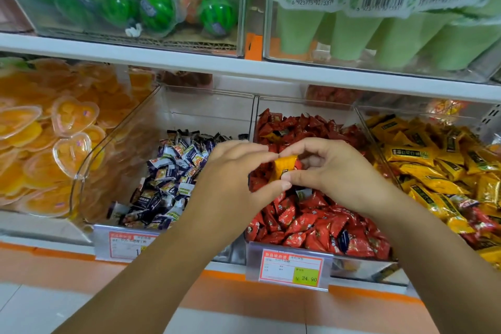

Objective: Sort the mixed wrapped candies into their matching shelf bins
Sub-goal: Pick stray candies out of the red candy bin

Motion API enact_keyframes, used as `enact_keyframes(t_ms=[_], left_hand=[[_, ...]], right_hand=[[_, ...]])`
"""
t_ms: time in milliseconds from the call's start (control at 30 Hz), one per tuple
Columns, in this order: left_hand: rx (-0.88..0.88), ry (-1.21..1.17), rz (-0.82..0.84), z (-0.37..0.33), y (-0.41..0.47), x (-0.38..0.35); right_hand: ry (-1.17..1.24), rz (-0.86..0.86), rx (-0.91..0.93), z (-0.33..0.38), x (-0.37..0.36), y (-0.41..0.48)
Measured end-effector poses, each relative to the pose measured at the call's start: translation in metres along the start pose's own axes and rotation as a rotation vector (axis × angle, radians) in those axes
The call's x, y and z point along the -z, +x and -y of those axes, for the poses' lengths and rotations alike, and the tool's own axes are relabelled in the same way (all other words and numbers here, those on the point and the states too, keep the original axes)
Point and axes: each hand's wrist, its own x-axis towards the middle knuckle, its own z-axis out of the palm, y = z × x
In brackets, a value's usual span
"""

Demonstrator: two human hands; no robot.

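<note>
While both hands meet over the clear plastic bin of red candies, the left hand and right hand each pinch one glossy yellow candy between curled fingers and thumb. Below them, crinkly red foil pillows lie heaped, with a dark blue stray among them. Left of the left hand, a second clear bin holds blue-and-white candies; right of the right hand, yellow packets fill a third.
</note>
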Motion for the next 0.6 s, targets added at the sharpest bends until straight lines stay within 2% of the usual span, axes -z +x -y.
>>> enact_keyframes(t_ms=[133,300,367,433,500,600], left_hand=[[0.019,-0.045,-0.084,0.001,0.005,0.001],[0.11,-0.252,-0.073,-0.005,0.002,0.0],[0.134,-0.338,-0.12,-0.008,0.001,0.004],[0.15,-0.444,-0.151,-0.01,0.0,0.012],[0.168,-0.556,-0.13,-0.009,-0.002,0.022],[0.197,-0.494,-0.091,0.0,-0.008,0.031]], right_hand=[[0.203,0.029,-0.033,0.004,0.0,-0.001],[0.241,0.062,-0.052,0.009,0.009,-0.003],[0.12,0.002,-0.053,0.011,0.019,-0.005],[-0.169,-0.047,-0.061,0.01,0.03,-0.006],[-0.407,-0.002,-0.098,0.006,0.034,-0.008],[-0.552,0.124,-0.143,-0.006,0.027,-0.008]])
